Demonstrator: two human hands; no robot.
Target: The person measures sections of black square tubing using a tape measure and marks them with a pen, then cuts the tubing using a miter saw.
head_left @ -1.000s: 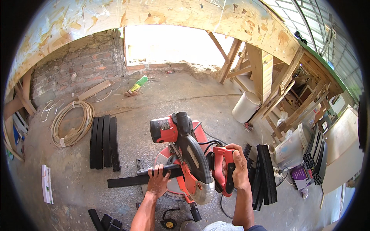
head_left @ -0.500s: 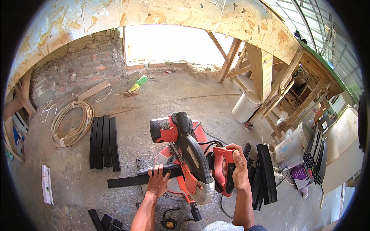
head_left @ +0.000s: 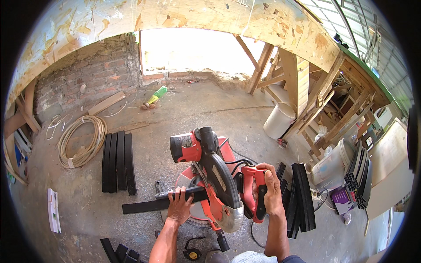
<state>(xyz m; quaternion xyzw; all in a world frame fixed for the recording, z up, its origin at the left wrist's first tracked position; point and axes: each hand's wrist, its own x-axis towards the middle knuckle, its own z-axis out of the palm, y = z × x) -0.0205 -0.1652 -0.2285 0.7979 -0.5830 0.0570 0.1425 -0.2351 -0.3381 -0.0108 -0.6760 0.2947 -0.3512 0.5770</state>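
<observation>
A red and black miter saw (head_left: 218, 175) stands on the floor in front of me, its head lowered. My right hand (head_left: 272, 193) is closed around the saw's red and black handle (head_left: 253, 193). Across the saw's base lies a flat black bar (head_left: 144, 207), its left end sticking out past the base. My left hand (head_left: 179, 207) grips this bar left of the blade guard, fingers reaching over its far edge toward the fence. The guard hides the blade and the bar's right end.
Black strips (head_left: 117, 162) lie in a row at left, more black bars (head_left: 300, 199) at right. Around them are a coiled hose (head_left: 83, 142), a white bucket (head_left: 335, 164), a white cylinder (head_left: 280, 120) and a green bottle (head_left: 157, 95). A tape measure (head_left: 192, 254) sits close to me.
</observation>
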